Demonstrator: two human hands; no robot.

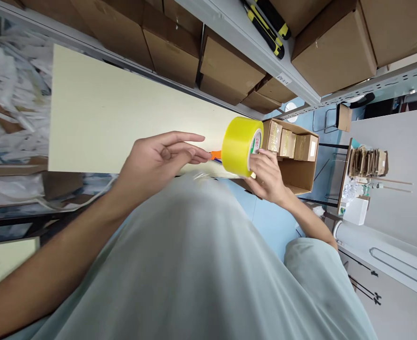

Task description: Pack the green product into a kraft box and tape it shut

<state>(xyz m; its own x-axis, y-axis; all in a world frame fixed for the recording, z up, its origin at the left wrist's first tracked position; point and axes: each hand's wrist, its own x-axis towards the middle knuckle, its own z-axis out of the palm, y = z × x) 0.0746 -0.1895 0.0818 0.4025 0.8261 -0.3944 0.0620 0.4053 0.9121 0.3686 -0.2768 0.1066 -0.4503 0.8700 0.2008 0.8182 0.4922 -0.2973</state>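
The view is turned sideways. My right hand [267, 174] grips a fat roll of yellow packing tape [238, 145] by its side and core, holding it on edge above the pale yellow table [98, 113]. My left hand [159, 158] hovers just left of the roll, fingers stretched out toward it, with the fingertips near a small orange tool [216, 154] that lies on the table. A clear strip of tape seems to run from the roll toward my left fingers, but it is too faint to be sure.
An open cardboard box [300, 174] holding small wrapped packages stands behind the roll. Shelves with brown cartons [226, 71] and yellow-black utility knives [265, 28] run along the top. A bin of white plastic scraps [6, 94] sits at the left.
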